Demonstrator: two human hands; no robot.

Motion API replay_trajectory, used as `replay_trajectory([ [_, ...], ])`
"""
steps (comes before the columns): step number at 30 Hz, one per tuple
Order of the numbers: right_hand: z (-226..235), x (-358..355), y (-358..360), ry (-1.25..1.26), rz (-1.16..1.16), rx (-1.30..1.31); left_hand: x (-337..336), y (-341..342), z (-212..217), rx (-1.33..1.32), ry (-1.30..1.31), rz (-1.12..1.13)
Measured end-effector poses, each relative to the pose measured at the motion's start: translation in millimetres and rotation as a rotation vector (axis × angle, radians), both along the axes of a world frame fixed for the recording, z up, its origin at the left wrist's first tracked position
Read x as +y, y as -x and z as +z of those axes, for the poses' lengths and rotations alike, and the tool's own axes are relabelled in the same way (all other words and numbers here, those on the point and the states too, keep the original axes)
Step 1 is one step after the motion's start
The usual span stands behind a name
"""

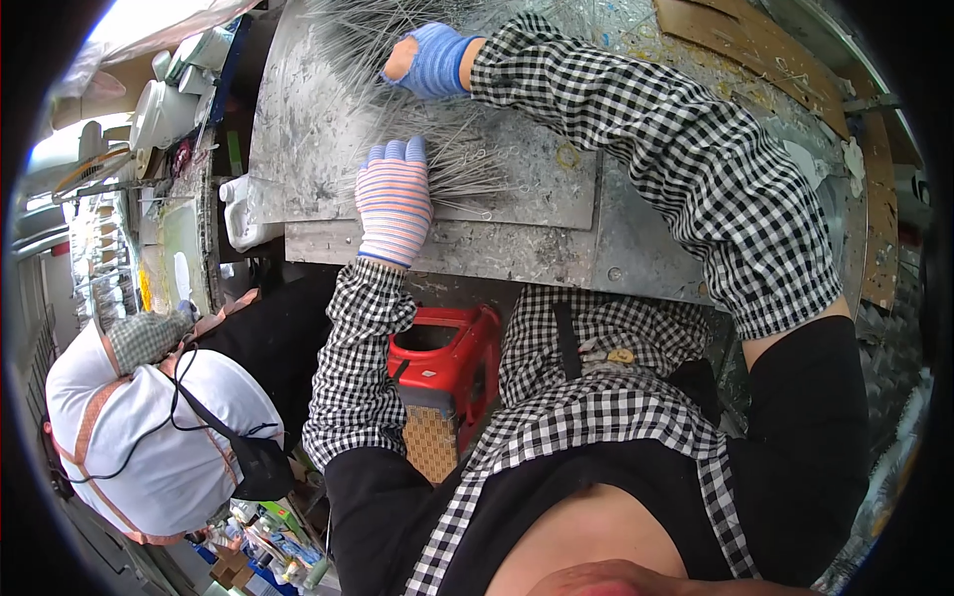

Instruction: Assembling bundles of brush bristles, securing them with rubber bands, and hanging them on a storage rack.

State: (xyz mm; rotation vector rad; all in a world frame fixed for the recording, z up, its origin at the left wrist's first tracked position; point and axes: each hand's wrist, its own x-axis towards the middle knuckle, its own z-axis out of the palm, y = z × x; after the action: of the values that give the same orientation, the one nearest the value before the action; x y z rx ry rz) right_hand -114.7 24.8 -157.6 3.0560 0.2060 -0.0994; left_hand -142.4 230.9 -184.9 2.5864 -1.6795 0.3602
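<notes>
Thin grey metal wires [462, 169] lie in loose, tangled heaps on the paint-stained metal table [537, 243]; some have small bent ends. My left hand [395, 194], in a pink, white and blue striped glove, rests flat at the left of the nearer heap, fingers stretched forward. Farther off and to the right, my right hand [432, 62] reaches in from the right in a blue glove that leaves some skin bare. Its fingers curl down among the farther wires [348, 50], and the fingertips are partly hidden.
A red plastic stool [437, 348] stands below the table edge. At left, another person in a white top [169, 427] bends close by. White tubs [164, 114] and a white jug [243, 214] are beyond the table's left side. Brown cardboard [755, 50] lies along the far right.
</notes>
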Motion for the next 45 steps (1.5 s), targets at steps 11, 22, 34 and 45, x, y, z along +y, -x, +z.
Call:
replay_trajectory([
  [11, 17, 34, 37, -0.344, 0.125, 0.068, 18, 0, -14, -0.152, 0.042, -0.142],
  [22, -36, -11, 13, -0.017, -0.010, -0.105, 39, 38, -2, -0.042, -0.054, -0.110],
  [34, -26, 58, 45, -0.185, 0.040, 0.097, 52, 45, -13, -0.003, 0.008, -0.116],
  [45, -48, -10, 34, -0.048, -0.038, -0.125, 51, 39, -9, 0.136, -0.016, -0.234],
])
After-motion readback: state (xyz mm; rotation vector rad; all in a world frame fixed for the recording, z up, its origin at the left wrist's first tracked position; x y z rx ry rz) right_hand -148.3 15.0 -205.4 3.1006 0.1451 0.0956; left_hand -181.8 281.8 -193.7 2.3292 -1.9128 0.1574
